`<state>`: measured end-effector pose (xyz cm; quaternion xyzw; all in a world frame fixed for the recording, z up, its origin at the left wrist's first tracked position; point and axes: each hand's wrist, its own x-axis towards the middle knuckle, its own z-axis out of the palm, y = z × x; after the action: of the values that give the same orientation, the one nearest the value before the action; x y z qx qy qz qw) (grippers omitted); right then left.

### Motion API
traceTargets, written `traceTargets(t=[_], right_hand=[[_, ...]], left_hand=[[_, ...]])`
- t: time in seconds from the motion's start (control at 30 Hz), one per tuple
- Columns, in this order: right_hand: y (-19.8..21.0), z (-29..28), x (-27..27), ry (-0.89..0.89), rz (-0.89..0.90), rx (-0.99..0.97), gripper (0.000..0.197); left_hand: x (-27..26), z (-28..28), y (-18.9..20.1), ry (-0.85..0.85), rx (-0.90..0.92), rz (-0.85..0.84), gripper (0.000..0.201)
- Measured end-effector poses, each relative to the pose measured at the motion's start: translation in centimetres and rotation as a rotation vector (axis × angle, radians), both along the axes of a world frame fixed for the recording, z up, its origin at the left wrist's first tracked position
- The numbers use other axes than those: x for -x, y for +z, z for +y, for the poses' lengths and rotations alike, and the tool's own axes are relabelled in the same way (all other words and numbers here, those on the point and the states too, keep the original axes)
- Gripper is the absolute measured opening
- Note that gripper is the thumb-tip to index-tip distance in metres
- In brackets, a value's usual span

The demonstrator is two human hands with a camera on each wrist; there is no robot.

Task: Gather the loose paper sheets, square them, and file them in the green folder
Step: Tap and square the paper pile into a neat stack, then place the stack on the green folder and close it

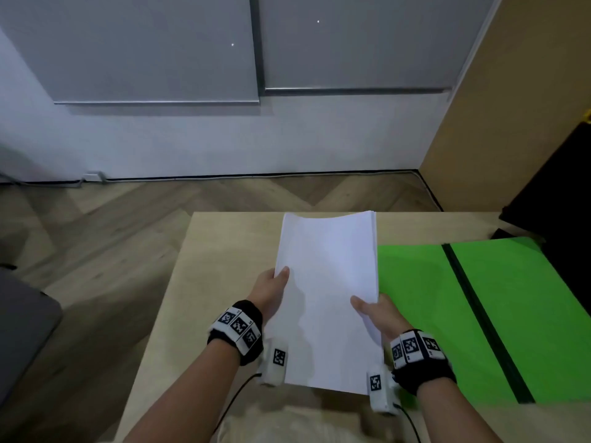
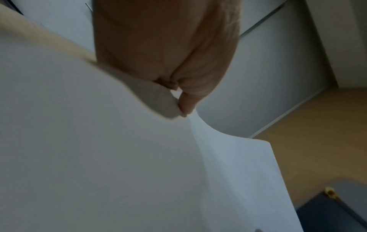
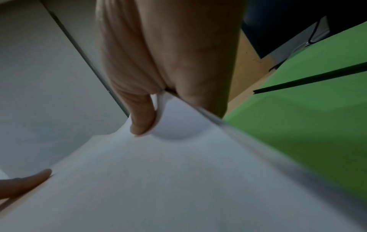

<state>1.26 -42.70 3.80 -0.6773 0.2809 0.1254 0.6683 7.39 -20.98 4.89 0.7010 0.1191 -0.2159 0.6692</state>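
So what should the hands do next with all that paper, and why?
Probably carry the paper stack right and lay it on the open green folder. The left hand and right hand each grip a long edge, the sheets look squared, and the folder lies open beside them on the table.

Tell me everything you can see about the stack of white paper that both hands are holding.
The paper stack is plain white sheets, blank on top, gathered into one pile with edges nearly flush. It is held above the wooden table, bowed slightly across its width. The left hand grips its left edge, the right hand its right edge, thumbs on top. The open green folder lies beside it.
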Motion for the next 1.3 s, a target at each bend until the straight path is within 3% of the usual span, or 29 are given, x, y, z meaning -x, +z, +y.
traceTargets(t=[0.17,0.33,0.43,0.57,0.67,0.8,0.87,0.97,1.03,1.13,1.3], right_hand=[[-1.3,-7.3,0.9,-0.020,0.081,0.154,0.073],[-1.7,-17.0,2.4,-0.133,0.192,0.380,0.050],[-2.1,-22.3,3.6,-0.217,0.246,0.484,0.050],[-2.7,-26.8,5.0,-0.289,0.338,0.550,0.047],[-3.5,-28.1,5.6,-0.296,0.393,0.519,0.055],[-3.9,-28.1,5.9,-0.304,0.413,0.510,0.054],[-3.9,-28.0,5.9,-0.305,0.412,0.491,0.054],[-3.9,-28.4,6.0,-0.305,0.409,0.440,0.055],[-3.8,-29.0,5.9,-0.301,0.405,0.413,0.055],[-3.4,-29.6,5.6,-0.313,0.346,0.371,0.056],[-2.1,-29.6,4.8,-0.299,0.249,0.330,0.059]], left_hand=[[1.3,-7.1,-0.6,-0.040,-0.086,0.049,0.027],[1.8,-13.2,-3.9,-0.117,-0.113,0.273,0.011],[2.2,-16.5,-5.3,-0.163,-0.181,0.357,0.016],[2.4,-20.0,-6.8,-0.128,-0.247,0.350,0.029],[2.8,-22.1,-7.5,-0.124,-0.225,0.349,0.009],[2.6,-23.2,-10.7,-0.111,-0.367,0.311,0.038],[3.2,-23.8,-9.2,-0.089,-0.389,0.303,0.045],[3.9,-24.9,-7.1,-0.139,-0.325,0.325,0.018],[4.2,-25.4,-7.3,-0.148,-0.371,0.262,0.013],[4.1,-24.9,-7.6,-0.069,-0.471,0.130,0.021],[2.9,-20.4,-4.8,0.127,-0.538,-0.019,0.036]])
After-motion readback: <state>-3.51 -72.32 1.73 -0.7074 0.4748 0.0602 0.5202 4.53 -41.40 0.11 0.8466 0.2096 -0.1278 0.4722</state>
